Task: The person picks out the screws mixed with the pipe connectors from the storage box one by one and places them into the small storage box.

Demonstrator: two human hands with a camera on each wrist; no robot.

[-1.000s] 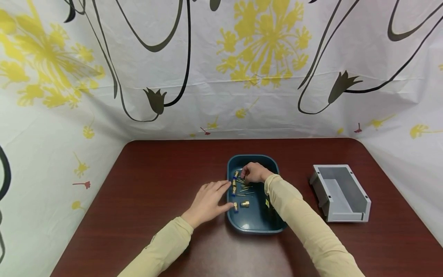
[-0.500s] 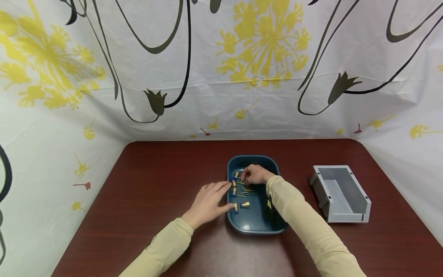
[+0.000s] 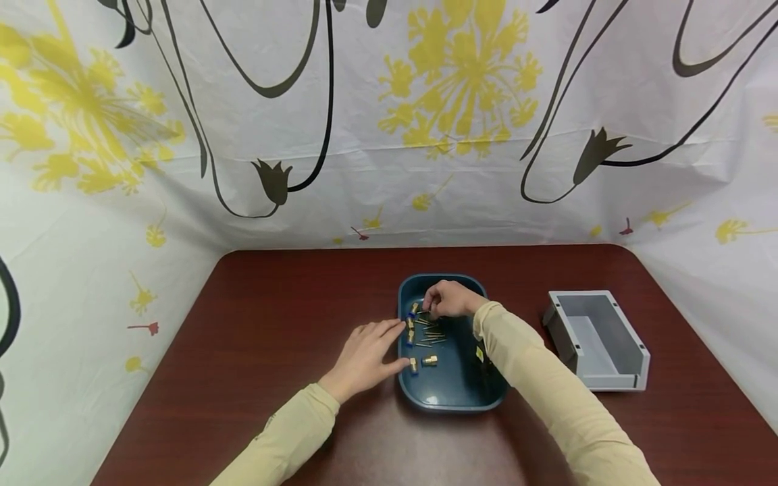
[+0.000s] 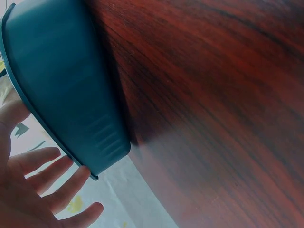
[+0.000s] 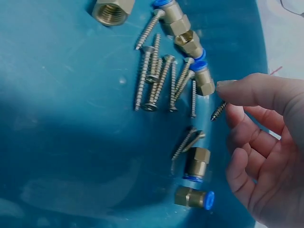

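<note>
In the right wrist view my right hand (image 5: pixel 268 142) pinches a screw (image 5: pixel 218 111) between thumb and index finger, its pointed end sticking out and its head hidden. Below it lies the dark teal tray (image 3: pixel 434 410), holding several loose screws (image 5: pixel 141 80) and several brass fittings with blue collars (image 5: pixel 198 164). My left hand (image 3: pixel 365 354) is at the tray's left side, fingers spread and fairly straight. Its fingertips touch the rim in the left wrist view, where the tray's outer wall (image 4: pixel 61 80) shows.
A grey open-fronted bin (image 3: pixel 577 364) stands on the brown table (image 3: pixel 292 304) to the right of the tray. A patterned white cloth (image 3: pixel 365 121) hangs behind the table and along its sides. My right forearm crosses over the tray's right edge.
My right hand has risen slightly and shifted a little toward the back right of the tray. Some screws in the tray lie slightly differently. My left hand stays in place.
</note>
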